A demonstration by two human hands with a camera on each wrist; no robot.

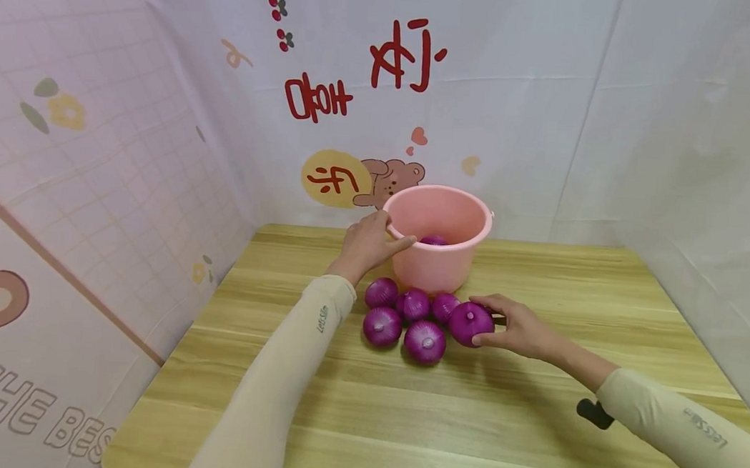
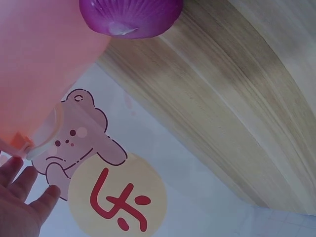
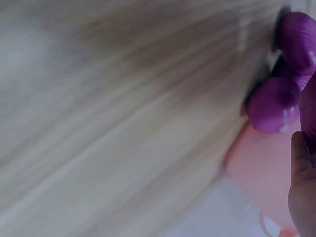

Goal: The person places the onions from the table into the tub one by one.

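My right hand holds a purple onion between thumb and fingers, at the right end of a group of several purple onions on the wooden table. In the right wrist view the held onion is partly cut off by the frame edge. A pink bucket stands just behind the group, with an onion partly showing inside. At the bucket's left rim, my left hand touches it with extended fingers, the thumb along the front rim. The left wrist view shows the fingertips spread beside the handle joint.
The table has its back edge against a white sheet printed with a bear and red characters. A patterned sheet hangs on the left. Under my right forearm a dark object shows at the sleeve.
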